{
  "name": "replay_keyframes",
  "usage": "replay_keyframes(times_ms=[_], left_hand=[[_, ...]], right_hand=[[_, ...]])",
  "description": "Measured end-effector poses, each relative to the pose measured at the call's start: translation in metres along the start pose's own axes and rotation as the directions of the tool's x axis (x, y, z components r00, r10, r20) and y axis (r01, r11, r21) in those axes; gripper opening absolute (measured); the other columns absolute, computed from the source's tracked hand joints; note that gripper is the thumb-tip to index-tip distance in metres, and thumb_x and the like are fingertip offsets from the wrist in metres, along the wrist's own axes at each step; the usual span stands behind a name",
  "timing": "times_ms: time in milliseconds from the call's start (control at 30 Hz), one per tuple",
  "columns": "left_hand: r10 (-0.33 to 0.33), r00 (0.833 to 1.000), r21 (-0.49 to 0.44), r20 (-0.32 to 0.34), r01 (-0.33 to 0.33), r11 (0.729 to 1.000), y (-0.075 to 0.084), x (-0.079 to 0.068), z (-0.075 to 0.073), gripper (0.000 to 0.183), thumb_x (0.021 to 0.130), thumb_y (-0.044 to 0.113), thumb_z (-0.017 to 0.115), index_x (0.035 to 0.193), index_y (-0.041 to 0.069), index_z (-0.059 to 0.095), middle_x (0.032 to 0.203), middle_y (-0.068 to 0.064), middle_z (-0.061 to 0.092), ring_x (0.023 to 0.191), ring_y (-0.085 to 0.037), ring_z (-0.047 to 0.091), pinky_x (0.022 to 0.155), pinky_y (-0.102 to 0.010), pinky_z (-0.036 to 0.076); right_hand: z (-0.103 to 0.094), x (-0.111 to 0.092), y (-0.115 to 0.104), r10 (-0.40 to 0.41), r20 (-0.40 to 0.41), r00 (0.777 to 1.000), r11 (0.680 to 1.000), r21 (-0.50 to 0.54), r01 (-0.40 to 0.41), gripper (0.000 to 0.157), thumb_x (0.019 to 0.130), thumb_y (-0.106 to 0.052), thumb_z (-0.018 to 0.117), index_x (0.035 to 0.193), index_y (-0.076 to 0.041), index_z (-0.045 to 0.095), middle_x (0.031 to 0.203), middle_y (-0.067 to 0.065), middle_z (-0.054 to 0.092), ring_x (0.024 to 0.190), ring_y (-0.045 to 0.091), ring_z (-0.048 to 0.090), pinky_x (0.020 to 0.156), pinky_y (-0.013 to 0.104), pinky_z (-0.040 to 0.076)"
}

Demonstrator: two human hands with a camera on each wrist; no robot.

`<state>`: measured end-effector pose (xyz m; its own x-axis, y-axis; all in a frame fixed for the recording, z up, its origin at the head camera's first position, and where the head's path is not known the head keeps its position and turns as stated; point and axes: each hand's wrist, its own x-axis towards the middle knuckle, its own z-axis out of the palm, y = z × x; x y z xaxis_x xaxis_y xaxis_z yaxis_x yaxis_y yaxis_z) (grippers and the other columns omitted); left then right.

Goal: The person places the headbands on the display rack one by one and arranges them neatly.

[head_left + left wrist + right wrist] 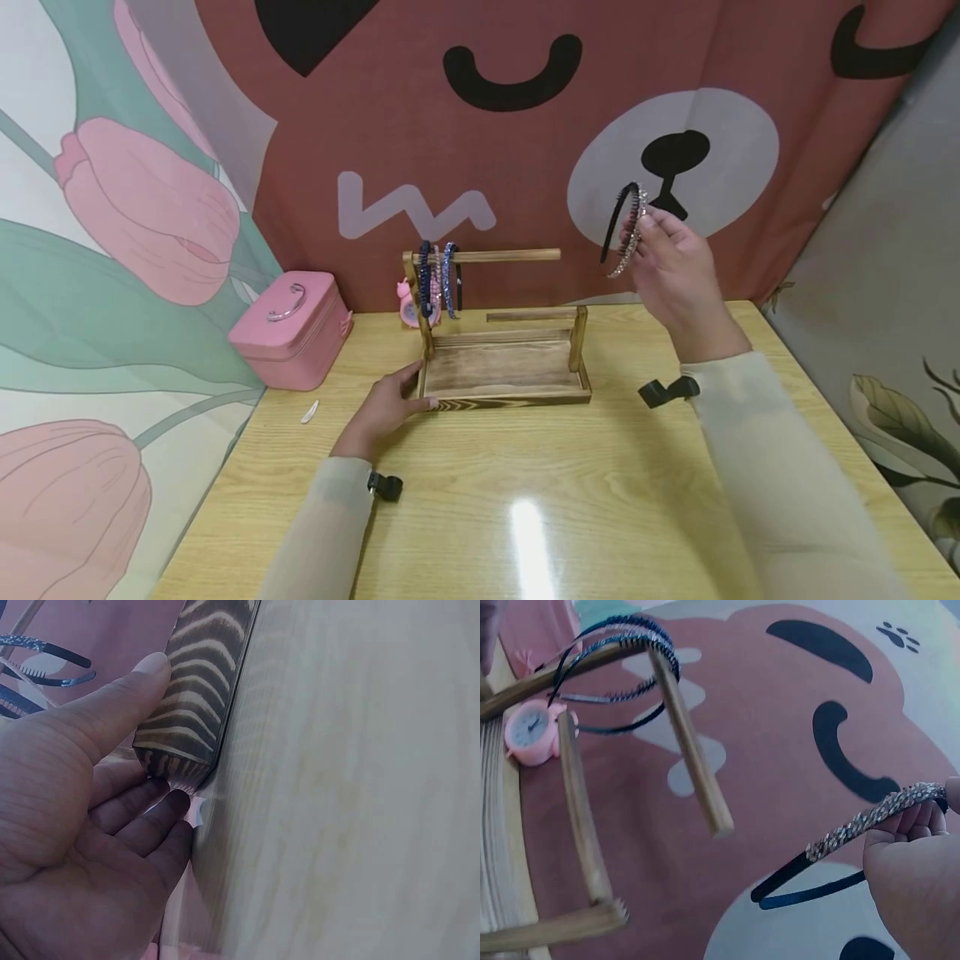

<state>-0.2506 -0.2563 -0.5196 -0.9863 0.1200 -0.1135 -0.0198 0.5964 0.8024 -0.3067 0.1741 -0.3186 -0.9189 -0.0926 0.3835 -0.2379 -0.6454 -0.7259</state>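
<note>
My right hand pinches a headband and holds it up to the right of the wooden rack. Silvery, sparkling stones cover one part of the headband; its ends are plain black. At the left front corner of the rack's tray, my left hand grips the wood. In the left wrist view the thumb lies on the striped front board, with the fingers round the corner. Several headbands, dark blue, pink and sparkling blue, hang near the left end of the rack's upper bar.
A pink case with a silver handle stands left of the rack. Behind the rack's left post is a pink clock. A small white feather-shaped piece lies on the table. The lower bar joins a short right post.
</note>
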Motion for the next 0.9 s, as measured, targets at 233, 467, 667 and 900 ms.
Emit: replay_keyframes(times_ms=[233, 467, 667, 900], left_hand=[[0.020, 1.000, 0.005, -0.003, -0.020, 1.000, 0.000, 0.000, 0.000, 0.089, 0.100, 0.032, 0.083, 0.173, 0.019, 0.034, 0.173, -0.014, 0.042, 0.162, -0.035, 0.038, 0.132, -0.054, 0.034], [0.018, 1.000, 0.017, -0.009, -0.018, 1.000, 0.001, -0.001, 0.000, 0.090, 0.099, 0.033, 0.083, 0.173, 0.018, 0.034, 0.173, -0.015, 0.042, 0.161, -0.037, 0.039, 0.131, -0.055, 0.035], [0.012, 1.000, 0.017, -0.006, -0.012, 1.000, 0.000, -0.002, 0.001, 0.089, 0.100, 0.031, 0.083, 0.173, 0.018, 0.034, 0.173, -0.015, 0.043, 0.161, -0.036, 0.039, 0.131, -0.055, 0.035], [0.028, 0.999, 0.024, -0.016, -0.027, 0.999, 0.001, -0.002, 0.001, 0.088, 0.100, 0.030, 0.083, 0.173, 0.017, 0.035, 0.172, -0.015, 0.045, 0.161, -0.036, 0.039, 0.132, -0.056, 0.034]], right_hand=[[0.032, 0.017, 0.005, -0.035, 0.017, 0.999, 0.996, -0.082, 0.036, 0.020, 0.113, -0.010, 0.058, 0.127, 0.004, 0.058, 0.116, 0.012, 0.061, 0.098, 0.017, 0.056, 0.084, 0.022, 0.055], [0.058, 0.032, 0.015, -0.019, 0.017, 1.000, 0.995, -0.098, 0.020, 0.020, 0.114, -0.011, 0.056, 0.125, 0.005, 0.059, 0.112, 0.010, 0.062, 0.096, 0.017, 0.057, 0.082, 0.022, 0.055], [0.075, 0.033, 0.034, 0.015, 0.029, 0.999, 0.994, -0.113, -0.011, 0.017, 0.115, -0.012, 0.051, 0.123, 0.001, 0.059, 0.111, 0.008, 0.059, 0.096, 0.017, 0.056, 0.083, 0.023, 0.055], [0.096, 0.038, 0.055, 0.021, 0.039, 0.999, 0.995, -0.102, -0.017, 0.019, 0.116, -0.012, 0.050, 0.128, -0.001, 0.059, 0.113, 0.007, 0.059, 0.099, 0.016, 0.056, 0.083, 0.022, 0.054]])
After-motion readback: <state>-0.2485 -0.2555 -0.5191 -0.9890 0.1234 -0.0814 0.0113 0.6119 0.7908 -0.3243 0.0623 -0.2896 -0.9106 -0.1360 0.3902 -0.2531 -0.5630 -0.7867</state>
